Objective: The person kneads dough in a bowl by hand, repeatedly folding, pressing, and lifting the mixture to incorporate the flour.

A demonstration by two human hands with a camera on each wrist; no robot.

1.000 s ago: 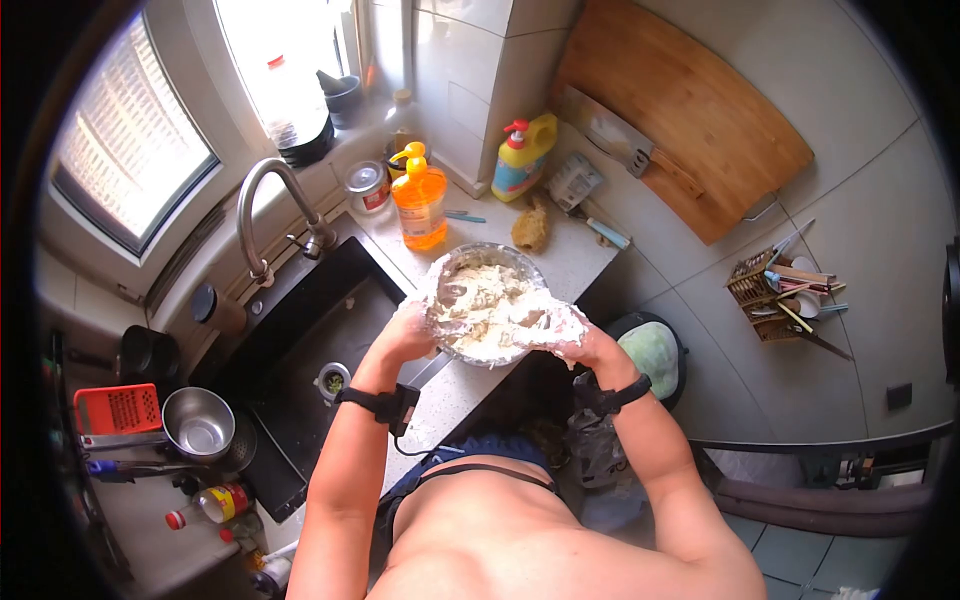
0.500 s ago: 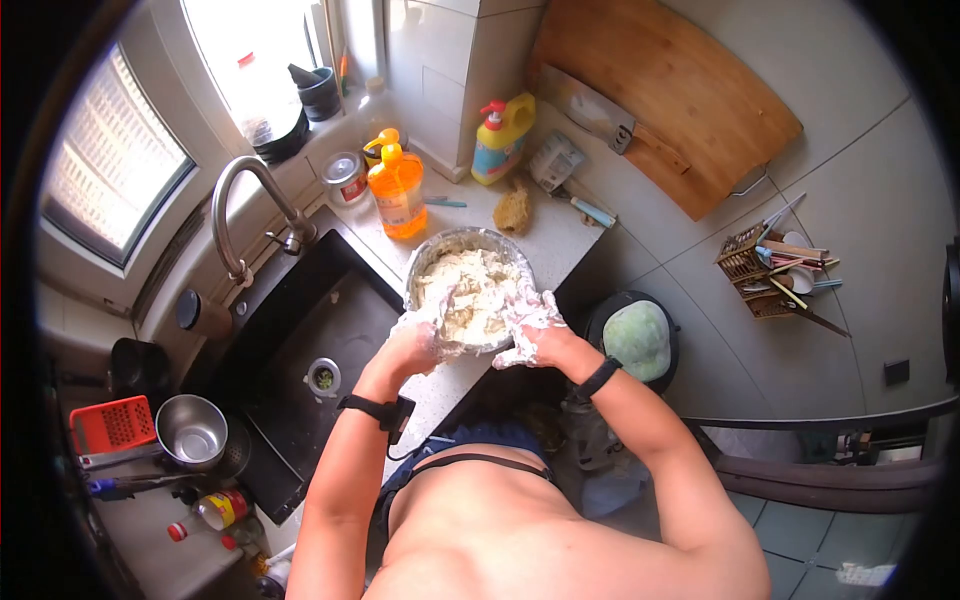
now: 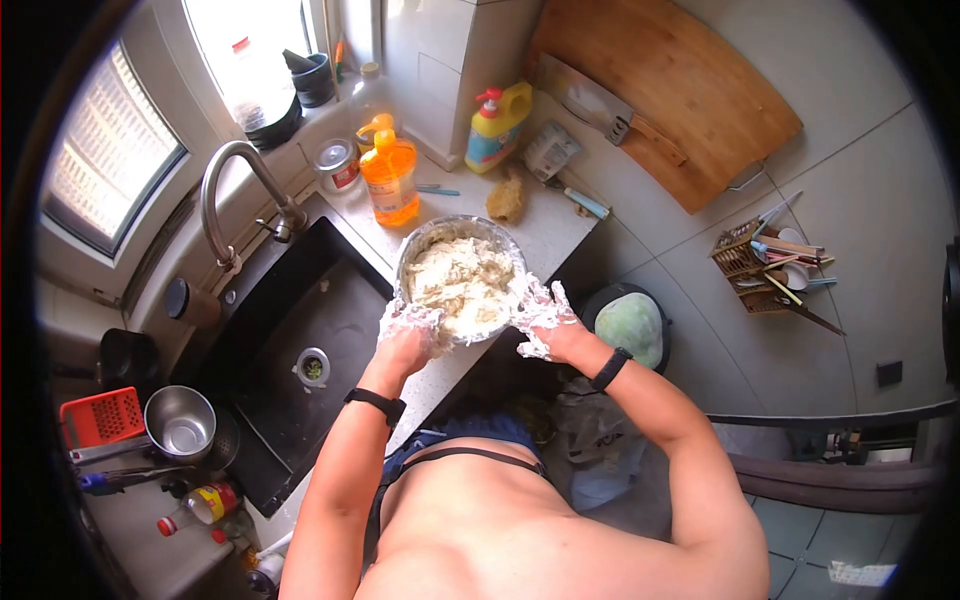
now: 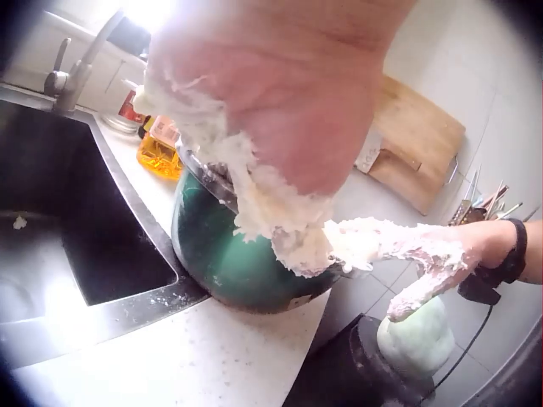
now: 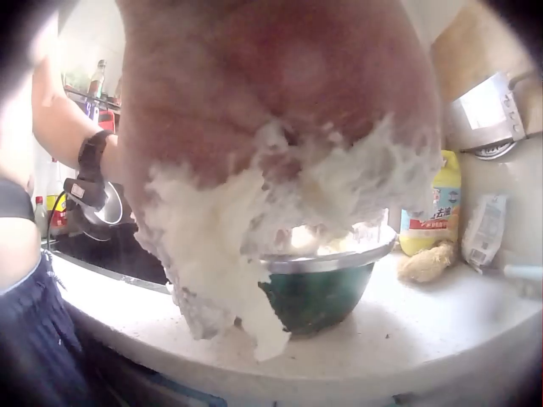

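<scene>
A metal-rimmed bowl [image 3: 404, 258], dark green outside in the left wrist view, stands on the counter beside the sink. It holds a lumpy, pale dough [image 3: 462, 272]. My left hand [image 3: 405, 338], smeared with sticky dough, is at the bowl's near left rim, its fingers loose. At the right rim, my right hand [image 3: 548, 325] has its fingers spread and thickly coated, with nothing gripped. Clumps of wet dough [image 5: 221, 229] hang from the right palm in the right wrist view. In the left wrist view, the palm hides that hand's fingers.
A black sink [image 3: 300, 345] lies left of the bowl. Behind it stand an orange pump bottle [image 3: 390, 185], a yellow bottle [image 3: 495, 135] and a sponge [image 3: 506, 200]. A cleaver [image 3: 585, 95] and a wooden board [image 3: 690, 100] are against the wall. A steel pot [image 3: 180, 425] sits at left.
Both hands have drawn back from inside the bowl to its near rim. The right hand has turned and spread its fingers. The head view has shifted slightly.
</scene>
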